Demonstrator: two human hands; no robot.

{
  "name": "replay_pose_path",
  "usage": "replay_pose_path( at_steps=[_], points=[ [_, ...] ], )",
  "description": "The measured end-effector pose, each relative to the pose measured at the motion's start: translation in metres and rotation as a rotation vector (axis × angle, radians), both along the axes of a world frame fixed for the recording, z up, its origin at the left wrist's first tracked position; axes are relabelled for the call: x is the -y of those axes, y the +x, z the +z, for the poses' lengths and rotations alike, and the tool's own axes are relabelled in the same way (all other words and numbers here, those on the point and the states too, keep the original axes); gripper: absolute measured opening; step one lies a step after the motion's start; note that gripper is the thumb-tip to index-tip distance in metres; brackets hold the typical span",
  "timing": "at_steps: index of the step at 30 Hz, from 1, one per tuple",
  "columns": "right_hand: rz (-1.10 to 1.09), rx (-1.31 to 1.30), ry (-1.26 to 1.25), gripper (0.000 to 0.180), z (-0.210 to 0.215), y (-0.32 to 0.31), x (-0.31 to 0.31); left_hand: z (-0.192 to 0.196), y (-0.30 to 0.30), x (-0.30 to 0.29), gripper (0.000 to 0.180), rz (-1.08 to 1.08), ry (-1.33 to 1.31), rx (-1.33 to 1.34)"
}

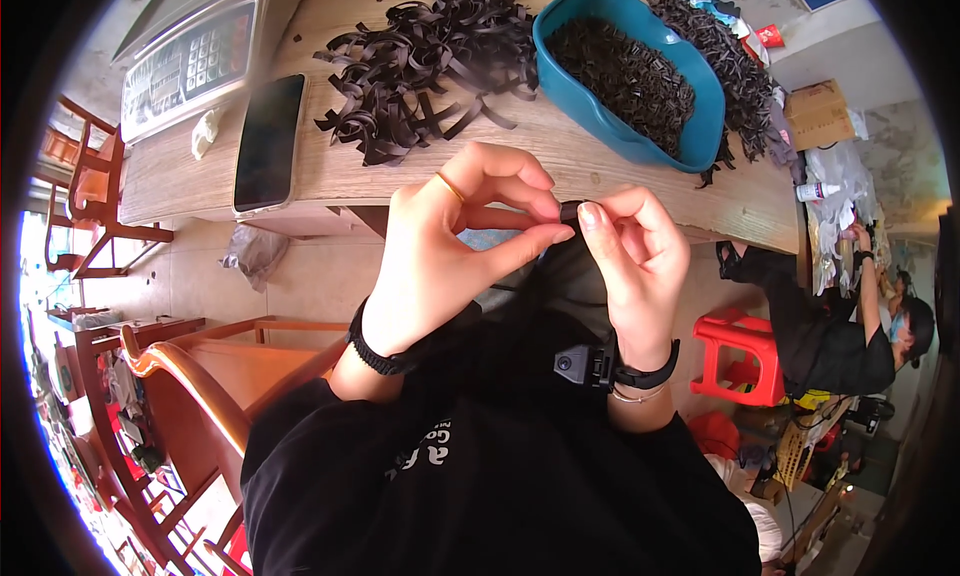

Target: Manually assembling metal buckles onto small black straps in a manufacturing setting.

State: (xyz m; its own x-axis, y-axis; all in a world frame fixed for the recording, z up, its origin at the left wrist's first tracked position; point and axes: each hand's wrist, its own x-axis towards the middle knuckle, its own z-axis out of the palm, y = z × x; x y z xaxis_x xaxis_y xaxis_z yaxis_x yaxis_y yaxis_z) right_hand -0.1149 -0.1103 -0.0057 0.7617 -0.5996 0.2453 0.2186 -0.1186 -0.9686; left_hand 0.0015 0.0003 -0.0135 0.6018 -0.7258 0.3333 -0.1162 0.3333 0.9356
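Observation:
A small piece of black strip (pixel 570 212) is pinched between my two hands, just off the table's front edge. My left hand (pixel 465 211) grips its left end with thumb and fingertips. On the other end, the thumb and curled fingers of my right hand (pixel 637 251) are closed. Most of the strip is hidden by my fingers. Beyond my left hand, a loose heap of long dark ribbon strips (pixel 425 66) lies on the wooden table (pixel 330 191). A teal plastic basin (pixel 585 111) stands beyond my right hand, filled with short dark pieces (pixel 630 81).
Left on the table are a dark-screened phone (pixel 270 144), a crumpled white tissue (pixel 205 134) and a weighing scale (pixel 190 71). Another dark heap (pixel 735 81) lies right of the basin. A red stool (pixel 738 356) and a seated person (pixel 850 346) are at right; a wooden chair (pixel 190 376) is at left.

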Motion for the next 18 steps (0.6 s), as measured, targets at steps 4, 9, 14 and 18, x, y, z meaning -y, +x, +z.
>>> replay_pose_path(
  at_steps=[4, 9, 14, 18],
  points=[
    [-0.07, -0.019, -0.171, 0.01, -0.001, 0.001, 0.005, 0.002, 0.0, -0.001, 0.035, -0.051, 0.056, 0.035],
    [-0.444, -0.041, -0.493, 0.008, 0.008, -0.003, 0.062, -0.033, 0.031, 0.023, 0.014, 0.347, 0.176, 0.52],
    [-0.723, -0.029, -0.617, 0.015, 0.014, -0.027, 0.17, -0.056, 0.05, 0.046, 0.021, 0.684, 0.345, 0.924],
    [-0.812, -0.131, -0.696, 0.022, 0.008, -0.043, 0.224, -0.065, 0.052, 0.055, 0.021, 0.703, 0.441, 0.902]
  ],
)
